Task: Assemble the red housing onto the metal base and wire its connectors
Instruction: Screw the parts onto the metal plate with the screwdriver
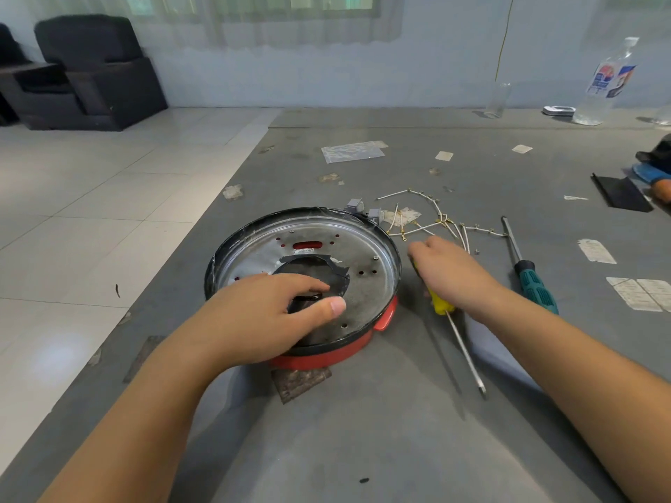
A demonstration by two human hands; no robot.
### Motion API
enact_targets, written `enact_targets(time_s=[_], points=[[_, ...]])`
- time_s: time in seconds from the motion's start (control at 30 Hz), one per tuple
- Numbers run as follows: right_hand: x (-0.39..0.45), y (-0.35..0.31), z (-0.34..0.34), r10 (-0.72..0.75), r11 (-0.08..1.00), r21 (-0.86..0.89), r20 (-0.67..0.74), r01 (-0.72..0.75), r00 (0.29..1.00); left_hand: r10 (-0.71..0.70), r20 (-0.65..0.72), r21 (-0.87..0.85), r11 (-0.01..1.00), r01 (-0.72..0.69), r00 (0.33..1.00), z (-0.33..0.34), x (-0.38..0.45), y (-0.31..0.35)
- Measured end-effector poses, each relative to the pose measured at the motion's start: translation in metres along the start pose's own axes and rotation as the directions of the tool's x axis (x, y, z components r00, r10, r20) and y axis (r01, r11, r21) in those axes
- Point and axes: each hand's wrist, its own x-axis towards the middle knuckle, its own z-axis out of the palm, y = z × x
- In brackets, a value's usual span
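My left hand (265,314) lay at centre frame on the metal base (366,281), fingers loosely curled at its central opening, gripping nothing I could make out. The base sat in the red housing (377,323). Right of it, my right hand (450,270) covered the yellow screwdriver (441,304); its grip was hidden. Beyond lay the wires (435,223) and a green screwdriver (533,285).

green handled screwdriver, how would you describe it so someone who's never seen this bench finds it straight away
Start at the round metal base on the grey bench, then look past the right hand to its outer side. The green handled screwdriver lies flat there, clear of the hands, its tip near the loose white wires. The other screwdriver, under that hand, has a yellow handle.
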Motion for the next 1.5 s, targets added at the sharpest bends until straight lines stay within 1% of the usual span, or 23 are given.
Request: enact_targets(time_s=[0.03, 0.07, 0.17, 0.27, 0.47, 0.53, 0.57, 0.63, 0.7, 0.73, 0.8, 0.9, 1.07, 1.2, 1.27, 1.37, 1.5], points=[[-0.001, 0.0, 0.002, -0.022, 0.993, -0.114, -0.02, 0.019, 1.0, -0.01, -0.046, 0.02, 1.0, 0.011, 0.999, 0.003, 0.0, 0.0], [-0.002, 0.001, 0.003, -0.041, 0.981, -0.191, -0.042, 0.032, 0.998, -0.019, -0.077, 0.023, 1.0, 0.021, 0.997, 0.005, 0.001, 0.0], [-0.007, 0.001, 0.005, -0.134, 0.946, -0.31, -0.097, 0.098, 0.986, -0.032, -0.124, 0.035, 0.999, 0.037, 0.992, 0.008, 0.0, -0.001], [-0.011, 0.0, 0.006, -0.206, 0.927, -0.34, -0.107, 0.159, 0.973, -0.039, -0.156, 0.063, 0.997, 0.049, 0.987, 0.01, 0.0, -0.003], [-0.009, 0.005, 0.007, -0.189, 0.898, -0.412, -0.053, 0.151, 0.981, -0.059, -0.184, 0.091, 0.993, 0.077, 0.981, 0.015, 0.002, -0.007], [-0.001, 0.005, -0.001, -0.208, 0.903, -0.391, -0.038, 0.177, 0.977, -0.059, -0.2, 0.102, 0.992, 0.08, 0.978, 0.017, 0.002, -0.007], [0.004, 0.005, -0.009, -0.213, 0.911, -0.373, -0.052, 0.179, 0.976, -0.059, -0.209, 0.103, 0.991, 0.082, 0.976, 0.017, 0.003, -0.007], [0.018, 0.012, -0.031, -0.213, 0.909, -0.39, -0.134, 0.146, 0.968, -0.06, -0.223, 0.099, 0.992, 0.083, 0.973, 0.017, 0.002, -0.008], [0.03, 0.027, -0.055, -0.189, 0.875, -0.479, -0.213, 0.066, 0.958, -0.058, -0.231, 0.099, 0.992, 0.083, 0.971, 0.018, 0.002, -0.009], [0.034, 0.036, -0.064, -0.16, 0.852, -0.523, -0.23, 0.017, 0.96, -0.054, -0.235, 0.1, 0.992, 0.08, 0.971, 0.018, 0.003, -0.009], [0.04, 0.051, -0.073, -0.093, 0.82, -0.57, -0.208, -0.044, 0.974, -0.05, -0.242, 0.093, 0.993, 0.074, 0.969, 0.018, 0.002, -0.01], [0.046, 0.059, -0.07, -0.046, 0.822, -0.568, -0.144, -0.045, 0.989, -0.045, -0.251, 0.082, 0.994, 0.068, 0.967, 0.018, 0.002, -0.01], [0.047, 0.058, -0.066, -0.06, 0.827, -0.561, -0.16, -0.041, 0.985, -0.041, -0.247, 0.079, 0.995, 0.063, 0.968, 0.017, 0.0, -0.008], [0.045, 0.057, -0.059, -0.108, 0.77, -0.638, -0.168, -0.025, 0.98, -0.052, -0.248, 0.082, 0.994, 0.074, 0.967, 0.017, -0.001, -0.006], [0.044, 0.057, -0.058, -0.121, 0.761, -0.649, -0.17, -0.019, 0.978, -0.051, -0.245, 0.083, 0.994, 0.073, 0.968, 0.016, -0.001, -0.006], [0.042, 0.055, -0.061, -0.118, 0.811, -0.586, -0.167, -0.002, 0.979, -0.05, -0.251, 0.082, 0.994, 0.073, 0.967, 0.016, -0.001, -0.005], [0.035, 0.038, -0.066, -0.217, 0.884, -0.458, -0.226, 0.093, 0.95, -0.049, -0.259, 0.078, 0.994, 0.072, 0.965, 0.016, -0.002, -0.004]])
